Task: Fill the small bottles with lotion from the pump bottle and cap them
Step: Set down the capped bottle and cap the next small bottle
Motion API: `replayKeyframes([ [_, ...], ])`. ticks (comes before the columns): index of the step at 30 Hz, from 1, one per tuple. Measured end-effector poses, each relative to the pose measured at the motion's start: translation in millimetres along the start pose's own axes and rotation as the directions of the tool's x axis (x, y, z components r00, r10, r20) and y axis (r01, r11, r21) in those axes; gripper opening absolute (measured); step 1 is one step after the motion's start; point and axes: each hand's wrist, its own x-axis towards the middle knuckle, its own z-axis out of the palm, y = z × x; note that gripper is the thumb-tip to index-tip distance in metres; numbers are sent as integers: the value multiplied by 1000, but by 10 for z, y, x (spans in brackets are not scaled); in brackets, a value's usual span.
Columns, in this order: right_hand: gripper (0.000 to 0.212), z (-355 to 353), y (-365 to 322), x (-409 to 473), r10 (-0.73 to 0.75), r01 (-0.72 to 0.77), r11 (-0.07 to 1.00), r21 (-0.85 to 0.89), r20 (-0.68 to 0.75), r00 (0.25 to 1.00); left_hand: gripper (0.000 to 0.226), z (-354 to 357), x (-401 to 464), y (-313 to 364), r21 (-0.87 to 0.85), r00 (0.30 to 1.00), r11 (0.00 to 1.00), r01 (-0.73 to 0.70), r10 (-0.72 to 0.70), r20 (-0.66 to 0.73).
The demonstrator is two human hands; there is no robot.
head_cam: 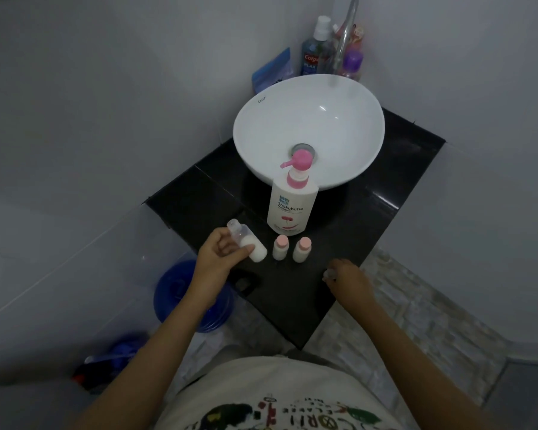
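Left hand: the left hand (222, 256) is closed around a small clear plastic bottle (247, 242), thumb over the lower body and fingers behind; the bottle is tilted, neck up and to the left, above the near left part of the black glossy stone counter (370, 218); white lotion fills roughly its lower half; the neck looks uncapped.

Right hand: the right hand (347, 279) rests near the counter's front edge, fingers curled over something small and pale (330, 274); I cannot tell whether it is the cap; the grip is loose, more closed than open.

Finished bottles: two small white bottles with pink caps (291, 248) stand upright side by side, just in front of the tall white pump bottle with the pink pump head (292, 206); its spout points left; the white round basin (308, 125) sits behind it.

Step in hand: judging by the half-full level, either topping up or capping this third bottle.

Doing it well: bring the bottle upright before anything else, so lotion stays off the threads; if filling, set the neck directly under the spout and press slowly; if capping, seat the cap square on the neck, then twist until snug; hold the body low and firm so it does not spin.

Risk: lotion on the fingers could make the smooth plastic slip.
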Motion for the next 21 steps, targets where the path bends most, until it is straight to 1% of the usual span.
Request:
replayKeyframes([
  [2, 22, -79, -18, -101, -5, 13, 986, 168, -51, 999, 52, -4, -94, 72, -61, 999, 998, 6, -3, 50],
  [4, 21, -187, -56, -263, -36, 97, 910, 403, -157, 987, 50, 3, -167, 134, -88, 993, 996, 2, 8, 115],
  [5, 19, -274, -98, -352, -50, 139, 848, 512, -184, 982, 46, 16, -197, 163, -90, 989, 996, -3, 16, 144],
  [7, 14, -484, -203, -531, -107, 224, 687, 692, -208, 972, 40, 54, -250, 223, -88, 982, 996, -19, 35, 183],
  [9, 14, -696, -303, -683, -186, 324, 525, 787, -265, 946, 35, 101, -290, 276, -77, 978, 996, -33, 48, 203],
  [11, 19, -854, -377, -800, -253, 399, 432, 809, -316, 914, 29, 154, -326, 335, -61, 971, 997, -45, 58, 232],
  [13, 24, -947, -425, -877, -303, 441, 398, 804, -339, 891, 28, 209, -348, 370, -46, 960, 997, -57, 68, 272],
  [18, 27, -1017, -416, -955, -380, 501, 413, 761, -356, 854, 31, 310, -383, 468, -21, 939, 997, -69, 72, 336],
  [21, 28, -1034, -346, -970, -429, 529, 459, 714, -343, 835, 31, 334, -401, 498, -37, 927, 998, -58, 67, 368],
])
